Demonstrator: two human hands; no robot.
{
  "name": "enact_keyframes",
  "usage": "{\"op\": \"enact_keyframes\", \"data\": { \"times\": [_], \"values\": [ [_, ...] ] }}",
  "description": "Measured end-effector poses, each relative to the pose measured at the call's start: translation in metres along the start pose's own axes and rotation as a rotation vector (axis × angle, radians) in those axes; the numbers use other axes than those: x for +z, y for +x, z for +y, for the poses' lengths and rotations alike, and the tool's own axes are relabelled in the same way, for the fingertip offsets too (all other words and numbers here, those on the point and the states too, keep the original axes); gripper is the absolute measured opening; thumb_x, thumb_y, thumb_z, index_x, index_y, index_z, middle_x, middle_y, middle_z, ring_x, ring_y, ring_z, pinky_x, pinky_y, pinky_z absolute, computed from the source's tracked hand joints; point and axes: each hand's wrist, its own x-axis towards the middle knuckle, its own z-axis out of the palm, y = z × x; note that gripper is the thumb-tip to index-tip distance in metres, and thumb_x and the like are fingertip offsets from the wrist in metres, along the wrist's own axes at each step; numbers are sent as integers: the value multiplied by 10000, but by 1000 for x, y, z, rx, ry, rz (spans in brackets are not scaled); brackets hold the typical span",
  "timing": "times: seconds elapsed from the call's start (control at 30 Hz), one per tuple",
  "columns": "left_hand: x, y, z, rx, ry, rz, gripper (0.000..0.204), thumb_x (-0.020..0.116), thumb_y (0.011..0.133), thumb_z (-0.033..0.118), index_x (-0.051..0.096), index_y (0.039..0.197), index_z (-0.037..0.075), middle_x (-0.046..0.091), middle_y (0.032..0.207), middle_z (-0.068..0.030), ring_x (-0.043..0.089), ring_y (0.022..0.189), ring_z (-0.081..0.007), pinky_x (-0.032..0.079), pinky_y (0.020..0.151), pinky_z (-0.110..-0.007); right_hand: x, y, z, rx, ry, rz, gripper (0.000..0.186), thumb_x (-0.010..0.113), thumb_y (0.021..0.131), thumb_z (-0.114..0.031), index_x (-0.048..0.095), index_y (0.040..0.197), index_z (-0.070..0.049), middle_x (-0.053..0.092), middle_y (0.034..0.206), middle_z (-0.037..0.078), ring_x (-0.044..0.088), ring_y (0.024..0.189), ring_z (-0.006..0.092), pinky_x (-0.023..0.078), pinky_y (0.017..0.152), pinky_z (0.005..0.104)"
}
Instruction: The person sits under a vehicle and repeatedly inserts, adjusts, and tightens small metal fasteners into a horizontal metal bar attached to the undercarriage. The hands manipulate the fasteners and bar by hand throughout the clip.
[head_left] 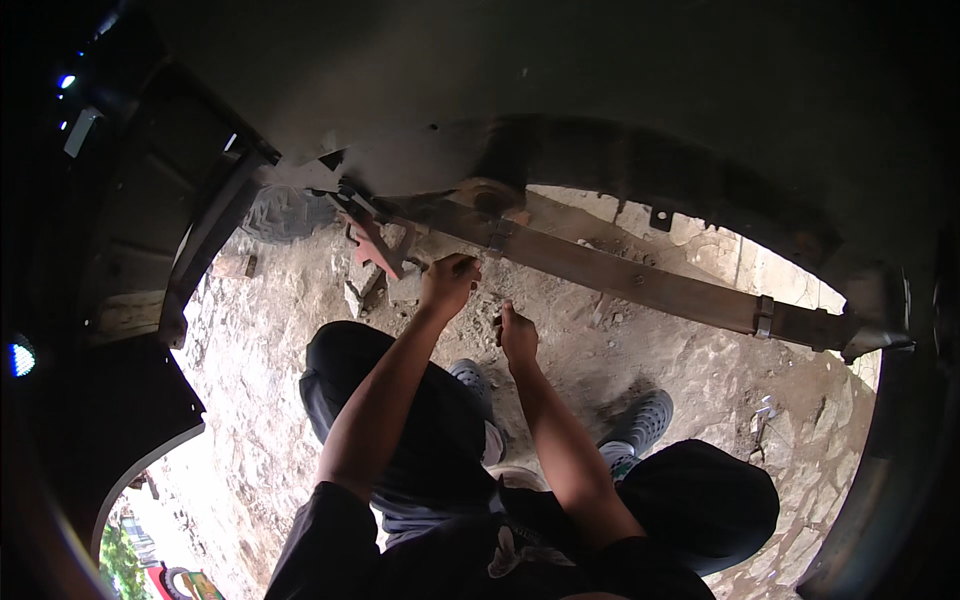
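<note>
A long brown leaf spring (640, 282) runs across the view, from the upper middle down to the right, with a metal clamp (765, 316) round it near its right end. Just below the spring's left part is my left hand (450, 284), its fingers curled; whatever they may hold is too small to make out. My right hand (517, 336) is lower and to the right, apart from the left, also closed with the thumb uppermost. Its palm side is hidden. Left of my left hand a reddish metal bracket-like piece (372, 247) slants downward.
Dark vehicle bodywork (330, 70) hangs overhead and down both sides. Stone blocks (362, 285) lie under the reddish piece. A grey, ridged round thing (286, 214) is at the upper left. The rough dirt floor (255, 375) holds rubble; my shoes (640, 420) stand on it.
</note>
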Motion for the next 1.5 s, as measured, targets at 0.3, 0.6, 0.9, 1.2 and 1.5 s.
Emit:
{"op": "enact_keyframes", "data": {
  "times": [0.3,0.6,0.9,1.2,1.5],
  "values": [
    [15,7,22,-44,75,65,426,584,984,440,759,922,57,729,727,-64,709,678,-186,541,661,-340,-23,-16,-89,-787,-778,143,289,552,985,-303,725,998,-72,704,830,197,685,769,406,534,731,500],
    [1,4,5,-75,-93,-67,461,524,1029,411,752,924,25,709,696,-64,678,639,-150,523,636,-319,-78,-33,-140,-848,-472,316,210,618,946,-186,745,1096,-112,717,993,165,682,930,366,541,812,433],
    [32,24,15,-198,-251,-115,548,538,998,534,763,907,43,697,712,-73,644,624,-110,508,546,-304,-52,-14,-150,-762,-693,409,172,676,903,-304,760,1020,-211,718,984,116,701,875,352,558,751,453],
    [41,41,-6,-146,-55,-45,449,658,926,518,732,973,77,700,781,-55,580,664,-130,448,590,-323,-48,14,-163,-766,-833,475,178,724,854,-301,715,944,-148,684,941,100,701,862,349,558,715,471],
    [31,61,-32,-232,-85,-12,354,709,922,437,702,1013,95,667,732,-12,451,524,-77,360,462,-256,-48,8,-160,-894,-829,367,164,697,861,-286,729,954,-154,698,948,99,702,858,355,556,741,476]
  ]
}}
